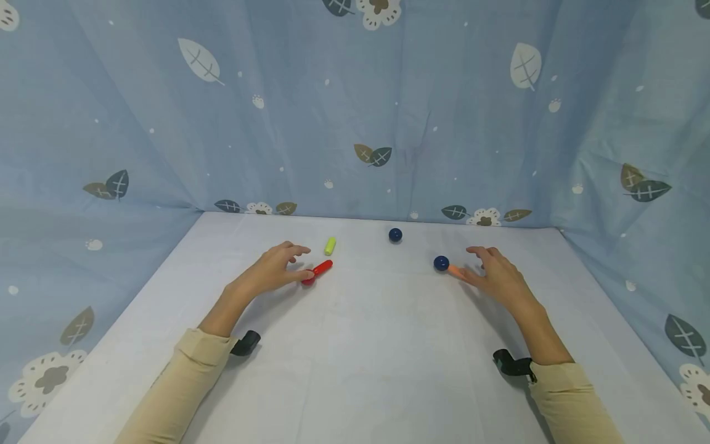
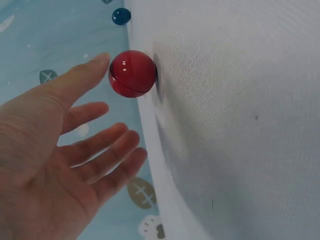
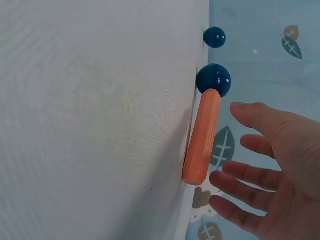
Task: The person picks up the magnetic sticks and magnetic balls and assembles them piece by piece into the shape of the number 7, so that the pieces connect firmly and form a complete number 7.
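Red glossy ball (image 2: pixel 132 75) near left hand (image 1: pixel 272 268), orange ridged cylinder (image 3: pixel 202 137), glossy navy ball (image 3: pixel 214 78) near right hand (image 1: pixel 499 280), both hands' fingers (image 3: pixel 242 191) loosely spread

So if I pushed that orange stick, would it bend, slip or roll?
The orange stick looks straight, so it's probably stiff. Its long grooves might make it less slippery. Its rounded shape could let it roll, though the blue ball at its end may get in the way.
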A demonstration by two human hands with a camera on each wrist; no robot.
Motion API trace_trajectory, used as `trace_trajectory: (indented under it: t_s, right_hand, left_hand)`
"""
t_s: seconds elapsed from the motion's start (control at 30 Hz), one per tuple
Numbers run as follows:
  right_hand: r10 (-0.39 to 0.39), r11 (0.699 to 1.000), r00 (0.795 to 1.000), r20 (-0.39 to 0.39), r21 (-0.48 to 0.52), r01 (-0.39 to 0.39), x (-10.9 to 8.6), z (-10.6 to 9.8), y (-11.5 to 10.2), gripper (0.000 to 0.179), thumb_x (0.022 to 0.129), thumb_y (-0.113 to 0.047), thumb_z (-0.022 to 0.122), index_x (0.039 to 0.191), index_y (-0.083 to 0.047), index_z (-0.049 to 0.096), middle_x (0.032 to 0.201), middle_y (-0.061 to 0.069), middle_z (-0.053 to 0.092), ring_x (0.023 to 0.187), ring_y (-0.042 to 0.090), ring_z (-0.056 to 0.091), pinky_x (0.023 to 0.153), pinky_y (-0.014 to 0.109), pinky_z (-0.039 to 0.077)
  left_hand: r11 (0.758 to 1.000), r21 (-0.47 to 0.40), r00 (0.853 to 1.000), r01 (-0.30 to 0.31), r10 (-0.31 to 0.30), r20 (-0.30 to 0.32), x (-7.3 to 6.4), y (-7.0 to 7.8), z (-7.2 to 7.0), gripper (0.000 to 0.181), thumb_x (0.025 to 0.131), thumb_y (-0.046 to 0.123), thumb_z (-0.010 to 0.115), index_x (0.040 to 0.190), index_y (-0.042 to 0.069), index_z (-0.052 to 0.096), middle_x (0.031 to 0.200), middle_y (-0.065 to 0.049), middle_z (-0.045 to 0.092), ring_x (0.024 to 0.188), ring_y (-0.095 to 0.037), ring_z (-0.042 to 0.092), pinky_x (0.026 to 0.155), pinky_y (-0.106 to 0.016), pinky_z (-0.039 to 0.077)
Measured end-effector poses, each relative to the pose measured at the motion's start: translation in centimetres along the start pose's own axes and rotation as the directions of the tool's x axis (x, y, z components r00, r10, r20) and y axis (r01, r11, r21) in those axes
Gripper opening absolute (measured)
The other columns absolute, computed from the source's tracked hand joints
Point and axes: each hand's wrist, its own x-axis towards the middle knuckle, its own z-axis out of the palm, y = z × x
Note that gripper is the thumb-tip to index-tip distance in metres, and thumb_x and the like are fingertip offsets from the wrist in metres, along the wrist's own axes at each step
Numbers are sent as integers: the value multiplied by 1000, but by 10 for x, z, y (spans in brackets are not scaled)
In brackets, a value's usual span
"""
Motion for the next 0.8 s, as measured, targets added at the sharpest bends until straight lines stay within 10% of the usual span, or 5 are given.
trace_trajectory:
  t_s: [0.8]
  right_hand:
    - [-66,997,998,23,37,65,1,1,-2,51,92,-37,68,128,-2,60,115,24,64,105,39,61,81,54,53]
  left_hand:
    - [996,-82,994,-41,49,98,3,4,3,44,81,20,81,122,10,70,103,-4,72,93,-17,67,80,-31,57]
